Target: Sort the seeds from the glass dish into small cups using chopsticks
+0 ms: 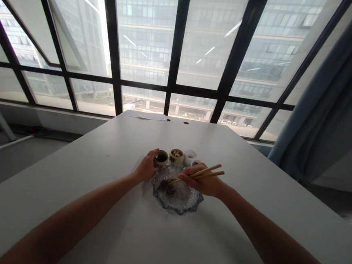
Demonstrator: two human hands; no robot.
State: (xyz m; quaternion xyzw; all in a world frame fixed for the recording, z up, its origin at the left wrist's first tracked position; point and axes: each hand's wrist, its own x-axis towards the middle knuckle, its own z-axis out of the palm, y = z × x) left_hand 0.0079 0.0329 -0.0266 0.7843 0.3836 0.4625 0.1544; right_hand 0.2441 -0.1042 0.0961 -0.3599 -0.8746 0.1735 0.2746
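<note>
My right hand [201, 180] grips a pair of wooden chopsticks [211, 172], their tips down among small dark brown pieces [166, 186] in a clear glass dish [181, 209] with a scalloped rim. Fingers of my left hand [147, 165] curl round the left side of a small round cup [160, 158] with dark contents, just behind the dish. Beside that cup stands a second one [176, 156] holding pale yellowish bits. A white cup [190, 155] is to its right, and another small white cup [196, 163] is partly hidden behind my right hand.
All of this stands on a long white table [101, 207]. Papers [146, 116] lie at its far end, near two dark round holes. Large windows rise beyond, and a blue-grey curtain [317, 99] hangs at the right.
</note>
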